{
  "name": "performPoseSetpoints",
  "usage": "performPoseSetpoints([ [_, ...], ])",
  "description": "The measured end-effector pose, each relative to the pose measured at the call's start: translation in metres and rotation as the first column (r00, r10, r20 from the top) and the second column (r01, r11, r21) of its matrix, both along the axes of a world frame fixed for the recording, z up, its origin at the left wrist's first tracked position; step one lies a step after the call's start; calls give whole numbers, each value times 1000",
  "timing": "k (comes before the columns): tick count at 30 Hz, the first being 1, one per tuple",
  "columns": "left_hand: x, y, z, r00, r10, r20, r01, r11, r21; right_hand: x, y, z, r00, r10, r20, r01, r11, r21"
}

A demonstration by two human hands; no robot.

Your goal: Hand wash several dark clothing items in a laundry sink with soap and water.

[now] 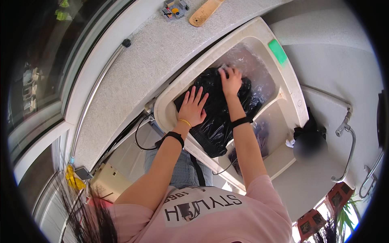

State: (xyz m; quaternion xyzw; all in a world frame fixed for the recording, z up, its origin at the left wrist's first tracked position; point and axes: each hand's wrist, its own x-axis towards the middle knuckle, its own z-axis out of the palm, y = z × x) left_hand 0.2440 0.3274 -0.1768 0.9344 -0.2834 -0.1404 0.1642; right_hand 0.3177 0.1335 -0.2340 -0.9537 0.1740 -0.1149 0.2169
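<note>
A wet black garment (209, 118) with a ribbed edge lies spread over a washboard-like slope of the white laundry sink (293, 100). My left hand (193, 109) presses flat on it with the fingers apart. Farther up, at the edge of the foamy water (255, 63), my right hand (231, 82) rests on the garment with bent, slightly blurred fingers. Something pale shows by its fingertips; whether it is a held object or foam is unclear. Part of the garment dips into the water.
On the sink's right rim sits a green soap bar (277, 52). A second basin holds dark wet cloth (262, 133). A metal tap (343, 129) juts from the right wall. A wooden paddle-like piece (205, 13) and a toy-brick model (174, 10) lie on the ledge (146, 54).
</note>
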Motion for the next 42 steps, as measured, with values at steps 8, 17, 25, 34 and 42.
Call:
performPoseSetpoints([
  [8, 4, 3, 1, 974, -100, -205, 163, 935, 315, -124, 80, 44, 977, 205, 56, -211, 967, 144],
  [17, -2, 14, -3, 999, 24, -21, -24, 1000, 3, 2, 12, -24, 995, 47, 85, -17, 945, -327],
  [25, -2, 6, 0, 999, 39, -19, -40, 999, -23, 22, -17, -26, 992, -117, -50, 109, 984, -142],
  [34, 3, 5, -2, 983, -65, -174, 100, 974, 201, -120, 79, 47, 976, 219, -3, -214, 955, 206],
  [42, -3, 6, -2, 1000, -7, -19, 8, 999, 39, -3, 12, -12, 1000, 3, 15, -1, 990, -140],
])
